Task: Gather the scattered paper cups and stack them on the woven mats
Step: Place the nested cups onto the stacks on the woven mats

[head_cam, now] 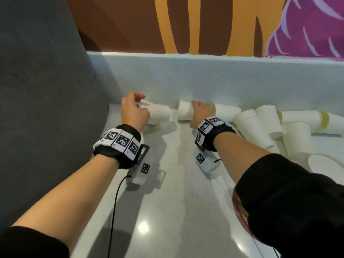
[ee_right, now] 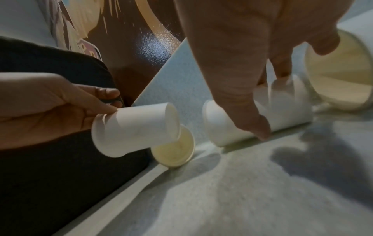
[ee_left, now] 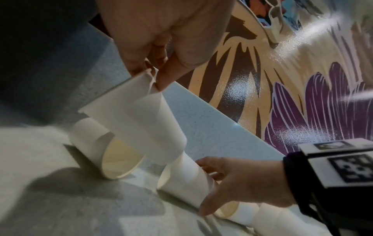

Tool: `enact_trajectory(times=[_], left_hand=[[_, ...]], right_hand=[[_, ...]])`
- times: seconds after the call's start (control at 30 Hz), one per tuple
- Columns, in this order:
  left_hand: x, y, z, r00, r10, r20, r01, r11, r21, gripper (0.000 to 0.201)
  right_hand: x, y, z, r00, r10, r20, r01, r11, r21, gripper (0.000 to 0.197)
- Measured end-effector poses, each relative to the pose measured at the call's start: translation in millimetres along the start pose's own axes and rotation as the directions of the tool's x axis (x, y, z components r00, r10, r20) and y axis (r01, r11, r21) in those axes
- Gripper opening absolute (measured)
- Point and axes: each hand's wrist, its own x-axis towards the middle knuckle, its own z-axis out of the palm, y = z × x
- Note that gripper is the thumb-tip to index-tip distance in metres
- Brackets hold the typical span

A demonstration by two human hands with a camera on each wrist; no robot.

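From my feed this looks like a café or some similar public eating spot rather than a home. I see a speckled pale counter (head_cam: 167,183) with a raised back ledge, and above it a glossy painted mural (head_cam: 214,25) in brown, orange and purple. A grey upholstered seat back (head_cam: 37,90) stands at the left, and plain disposable paper cups (head_cam: 260,127) lie strewn along the ledge.
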Motion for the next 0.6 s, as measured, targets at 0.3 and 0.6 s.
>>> enact_trajectory(times=[0.3, 0.6], left_hand=[[-0.7, -0.4, 18.1, 0.995, -0.083, -0.052, 0.073, 0.983, -0.17, 0.043], [-13.5, 26.0, 3.1, 0.994, -0.065, -0.087, 0.036, 0.952, -0.305, 0.034]], right_hand=[[-22.8, 1.7, 18.7, 0.996, 0.094, 0.002, -0.09, 0.945, 0.315, 0.054], [-62.2, -3.7, -11.6, 0.993, 0.082, -0.081, -0.039, 0.9, 0.435, 0.052]])
